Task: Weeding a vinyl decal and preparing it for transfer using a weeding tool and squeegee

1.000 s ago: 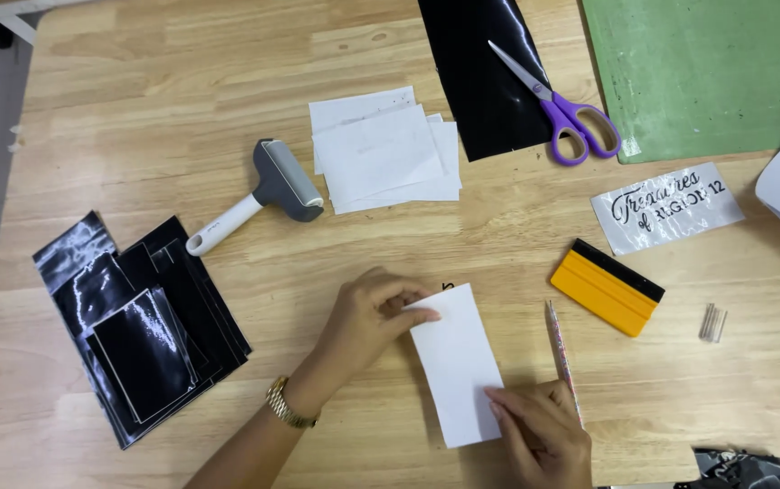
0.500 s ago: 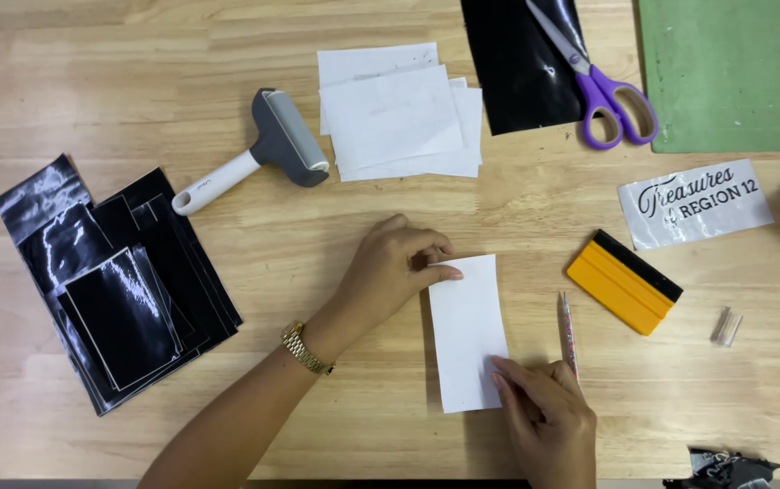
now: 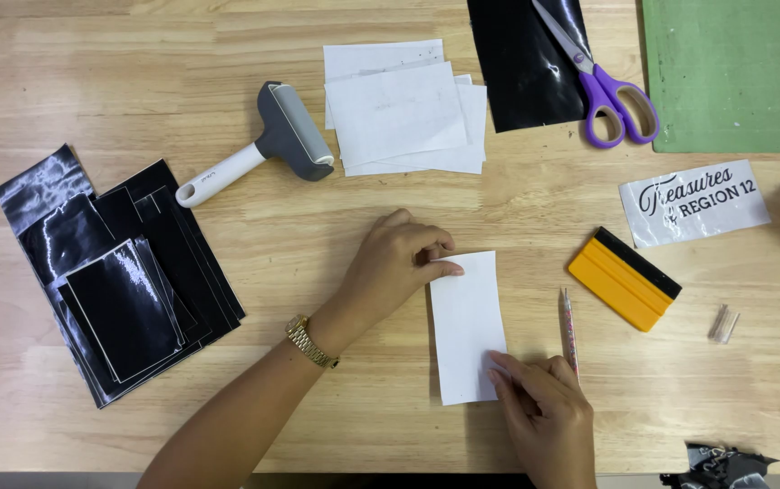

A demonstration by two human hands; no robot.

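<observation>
Both hands rest on a small white rectangular sheet (image 3: 467,326) lying flat on the wooden table (image 3: 136,81), a little right of the middle in the head view. Left hand (image 3: 399,267), with a gold wristwatch (image 3: 308,340) on its wrist, sits at the sheet's eleven o'clock corner: its fingers are curled close together, the tips pinching or pressing the top left edge, though whether the edge is lifted cannot be told. Right hand (image 3: 544,412) comes in at five o'clock of the sheet, fingers loosely bent and slightly spread, the fingertips pressing down on the lower right corner; it grips nothing. Just beside the sheet at three o'clock lies a thin pen-like tool (image 3: 570,330), close to the right hand but apart from it. Farther toward two o'clock is a yellow squeegee with a black edge (image 3: 624,278), and beyond it a clear strip with black lettering (image 3: 693,202). At twelve o'clock sits a loose stack of white sheets (image 3: 404,109), with a grey roller on a white handle (image 3: 268,145) to its left and a black glossy sheet (image 3: 521,63) to its right, purple scissors (image 3: 603,81) lying partly across it. A green cutting mat (image 3: 734,72) fills the one o'clock corner. Well apart at nine o'clock lies a pile of black glossy pieces (image 3: 109,272).
</observation>
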